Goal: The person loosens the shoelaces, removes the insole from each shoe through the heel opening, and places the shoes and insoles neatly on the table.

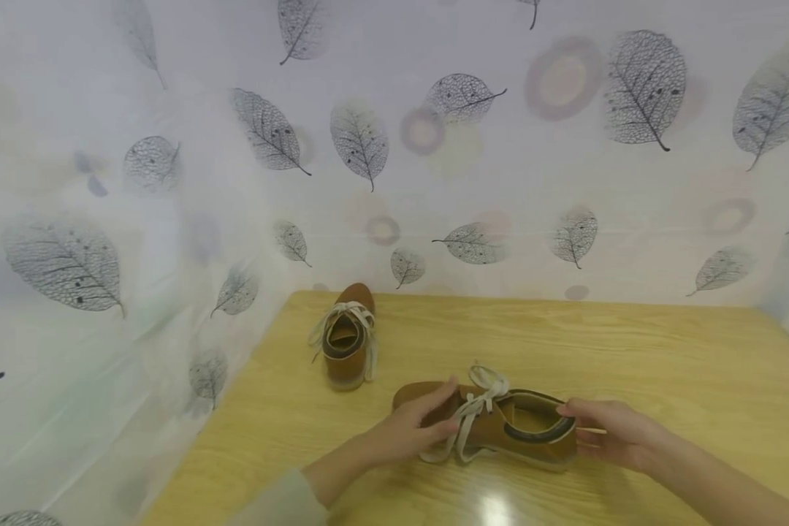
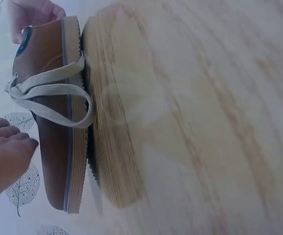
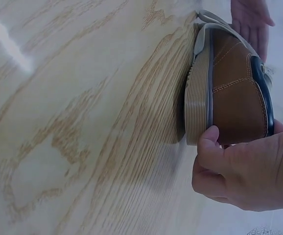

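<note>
Noting rear brown shoe (image 1: 347, 363) standing near the back left corner of the desk (image 1: 644, 347). Seeing left hand (image 1: 408, 429) spreading wide at the toe of front brown shoe (image 1: 492, 437); locating that well forward of the desk's back edge, toe pointing left. Seeing right hand (image 1: 616, 432) pinching its heel.

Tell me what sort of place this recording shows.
Likely an indoor tabletop booth, perhaps set up for filming: a wood-grain table, leaf-printed sheeting behind it, and a nearer brown shoe and farther brown shoe on top.
</note>
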`<state>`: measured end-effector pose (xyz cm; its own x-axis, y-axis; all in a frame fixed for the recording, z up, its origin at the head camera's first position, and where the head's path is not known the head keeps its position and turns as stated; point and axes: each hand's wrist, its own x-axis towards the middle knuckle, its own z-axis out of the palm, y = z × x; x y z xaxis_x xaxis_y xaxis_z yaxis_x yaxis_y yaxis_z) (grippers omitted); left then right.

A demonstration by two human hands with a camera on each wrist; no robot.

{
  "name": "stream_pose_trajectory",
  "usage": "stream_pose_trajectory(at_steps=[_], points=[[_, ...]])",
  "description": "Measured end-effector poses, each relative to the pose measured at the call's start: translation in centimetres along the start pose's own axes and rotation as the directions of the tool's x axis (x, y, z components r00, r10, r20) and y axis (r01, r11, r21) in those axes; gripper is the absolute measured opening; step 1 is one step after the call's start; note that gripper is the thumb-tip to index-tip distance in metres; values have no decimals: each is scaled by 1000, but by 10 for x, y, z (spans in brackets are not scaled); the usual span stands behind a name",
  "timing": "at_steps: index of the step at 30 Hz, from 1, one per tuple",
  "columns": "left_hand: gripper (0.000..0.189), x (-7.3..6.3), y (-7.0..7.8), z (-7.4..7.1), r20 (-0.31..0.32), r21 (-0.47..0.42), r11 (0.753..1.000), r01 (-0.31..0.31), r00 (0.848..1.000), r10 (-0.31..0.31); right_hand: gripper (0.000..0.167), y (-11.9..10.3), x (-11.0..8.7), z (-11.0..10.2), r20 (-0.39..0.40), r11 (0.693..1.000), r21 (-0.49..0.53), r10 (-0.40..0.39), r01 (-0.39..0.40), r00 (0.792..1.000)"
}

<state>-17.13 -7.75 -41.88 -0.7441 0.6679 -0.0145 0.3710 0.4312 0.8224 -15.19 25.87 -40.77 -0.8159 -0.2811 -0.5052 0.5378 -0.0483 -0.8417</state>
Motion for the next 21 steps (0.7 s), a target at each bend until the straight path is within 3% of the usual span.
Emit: stream_pose_trajectory(at_steps=[2, 4, 7, 10, 12, 14, 17, 21], points=[[59, -3, 0, -3, 12, -141, 990, 4, 1000, -3, 8, 0, 0, 1, 4, 1000, -2, 0, 0, 1000], [55, -5, -1, -4, 18, -325, 946, 17, 1000, -12, 8, 0, 1, 1, 9, 1000, -11, -1, 1, 1000], [49, -7, -3, -5, 25, -548, 833, 71, 997, -68, 8, -1, 1, 1, 12, 1000, -24, -4, 4, 1000], [44, -11, -2, -6, 50, -686, 710, 157, 984, -169, 8, -1, 1, 2, -4, 1000, -26, -4, 4, 1000], [42, -14, -2, -5, 86, -726, 651, 221, 969, -232, 9, -1, 1, 3, -21, 1000, -28, -1, 0, 1000], [41, -16, -3, -2, 138, -743, 610, 275, 955, -261, 9, -2, 1, 3, -33, 1000, -28, 2, -2, 999], [39, -20, -5, 3, 223, -739, 583, 337, 939, -260, 10, -2, 1, 3, -36, 999, -36, 1, -3, 999], [38, -25, -6, 10, 325, -707, 579, 406, 914, -244, 9, -2, 1, 2, -25, 999, -35, -2, 1, 1000]])
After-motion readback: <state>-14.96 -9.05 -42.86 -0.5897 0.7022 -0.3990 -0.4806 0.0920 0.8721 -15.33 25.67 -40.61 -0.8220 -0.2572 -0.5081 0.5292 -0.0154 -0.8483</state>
